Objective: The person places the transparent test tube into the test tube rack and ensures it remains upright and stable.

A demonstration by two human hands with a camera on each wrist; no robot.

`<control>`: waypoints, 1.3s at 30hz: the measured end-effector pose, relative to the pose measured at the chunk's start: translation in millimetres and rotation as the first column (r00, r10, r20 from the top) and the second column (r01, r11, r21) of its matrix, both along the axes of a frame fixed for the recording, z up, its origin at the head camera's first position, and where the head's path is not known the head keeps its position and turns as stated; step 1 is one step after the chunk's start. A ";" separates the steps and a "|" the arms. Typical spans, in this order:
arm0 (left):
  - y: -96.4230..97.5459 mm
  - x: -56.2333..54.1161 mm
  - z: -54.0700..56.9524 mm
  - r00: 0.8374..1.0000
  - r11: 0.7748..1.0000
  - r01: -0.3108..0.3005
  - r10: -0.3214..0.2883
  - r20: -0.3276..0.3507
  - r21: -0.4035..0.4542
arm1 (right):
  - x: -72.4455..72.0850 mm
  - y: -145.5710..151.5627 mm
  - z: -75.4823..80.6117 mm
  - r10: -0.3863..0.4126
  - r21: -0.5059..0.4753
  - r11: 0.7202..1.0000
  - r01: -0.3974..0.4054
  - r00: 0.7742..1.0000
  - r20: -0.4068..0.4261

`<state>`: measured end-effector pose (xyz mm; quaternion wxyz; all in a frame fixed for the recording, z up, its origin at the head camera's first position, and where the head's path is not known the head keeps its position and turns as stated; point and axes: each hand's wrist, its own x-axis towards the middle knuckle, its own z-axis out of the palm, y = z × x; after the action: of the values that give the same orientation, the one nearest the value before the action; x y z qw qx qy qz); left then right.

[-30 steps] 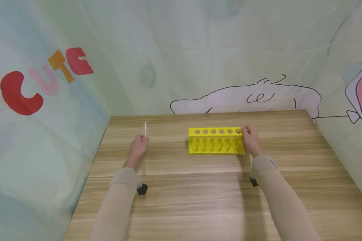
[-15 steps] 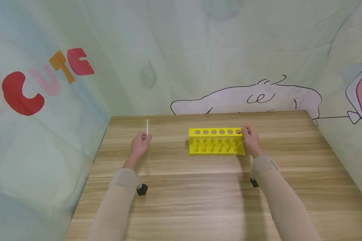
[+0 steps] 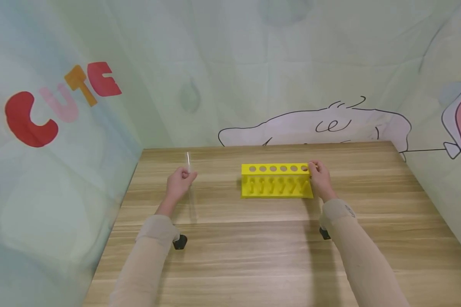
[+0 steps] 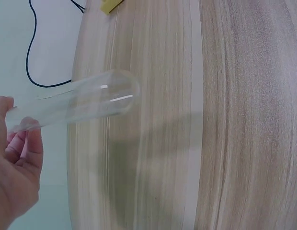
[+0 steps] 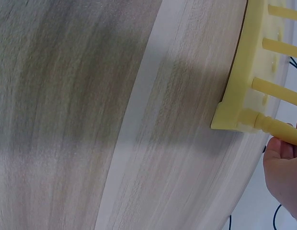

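My left hand (image 3: 179, 182) pinches a clear test tube (image 4: 86, 98) between thumb and fingers. Its rounded bottom end points away from the hand in the left wrist view, above the wooden table. In the head view the tube stands roughly upright, to the left of a yellow test tube rack (image 3: 276, 196). That rack has a row of round holes along its top bar and a row of pegs below. At the rack's right end my right hand (image 3: 319, 180) grips the top bar. The right wrist view shows the fingers (image 5: 278, 152) by the end post of the rack.
The wooden table (image 3: 253, 264) runs back to a printed cloth (image 3: 199, 76) with drawings and coloured letters. A black wrist-camera mount (image 3: 180, 242) hangs under the left sleeve, and another black mount (image 3: 325, 233) is under the right one.
My left hand has shifted slightly right with the test tube, whose lower end now slants a little to the right. The right hand and the rack stay in place.
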<state>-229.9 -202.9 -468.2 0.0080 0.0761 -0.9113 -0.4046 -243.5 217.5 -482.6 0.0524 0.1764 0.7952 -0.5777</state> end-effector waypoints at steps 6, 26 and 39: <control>2.3 1.1 3.6 1.000 1.000 0.010 -0.010 -0.010 -0.009 | -0.3 -0.2 -0.6 0.001 -0.002 1.000 -0.001 1.000 -0.007; 11.4 0.1 12.9 0.994 0.998 0.063 -0.060 -0.095 0.032 | 1.3 0.3 -1.5 0.017 0.004 1.000 -0.017 0.999 -0.050; 17.9 1.2 19.8 0.993 0.996 0.072 -0.067 -0.093 0.052 | 0.5 0.1 -2.2 0.001 0.003 1.000 -0.001 1.000 -0.013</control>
<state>-228.7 -185.0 -448.5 0.0336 0.0261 -0.9006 -0.4326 -243.0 217.6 -484.8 0.0474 0.1724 0.7965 -0.5776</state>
